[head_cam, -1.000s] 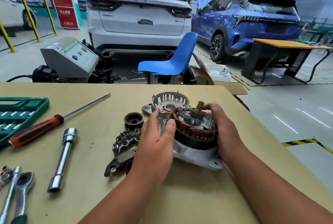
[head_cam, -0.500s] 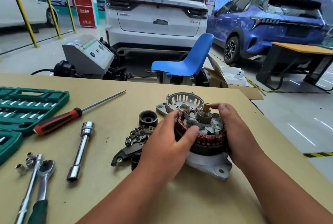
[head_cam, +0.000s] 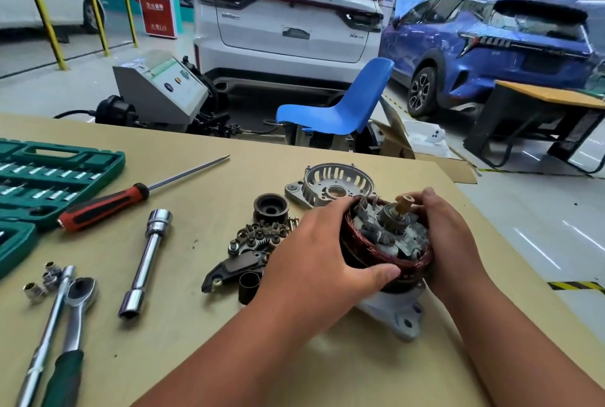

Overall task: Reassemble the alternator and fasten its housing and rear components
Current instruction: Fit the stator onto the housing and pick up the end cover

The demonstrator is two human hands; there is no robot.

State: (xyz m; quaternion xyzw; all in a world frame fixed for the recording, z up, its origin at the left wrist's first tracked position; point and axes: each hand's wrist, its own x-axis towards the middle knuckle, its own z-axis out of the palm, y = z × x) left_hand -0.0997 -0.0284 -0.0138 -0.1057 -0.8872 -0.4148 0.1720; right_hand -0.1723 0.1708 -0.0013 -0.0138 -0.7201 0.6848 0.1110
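Toward the right side of the cardboard-topped table (head_cam: pixel 183 324), resting on its pale front housing (head_cam: pixel 402 318): the alternator (head_cam: pixel 386 243), copper windings and shaft end up. Gripped from both sides, left hand (head_cam: pixel 314 252) curled round the near-left rim with thumb on the coil, right hand (head_cam: pixel 455 236) cupping the far-right side. Just behind, unfitted, the slotted rear housing (head_cam: pixel 330 182). To the left, pulley (head_cam: pixel 271 208), rectifier (head_cam: pixel 258 239), black cover (head_cam: pixel 229 267). Farther left, tube wrench (head_cam: pixel 145 262), screwdriver (head_cam: pixel 108 207), ratchet (head_cam: pixel 77 302), green socket case (head_cam: pixel 65 171).

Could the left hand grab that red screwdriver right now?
Probably, once freed: the left hand grips the alternator's copper windings now. Only low loose parts lie between it and the screwdriver.
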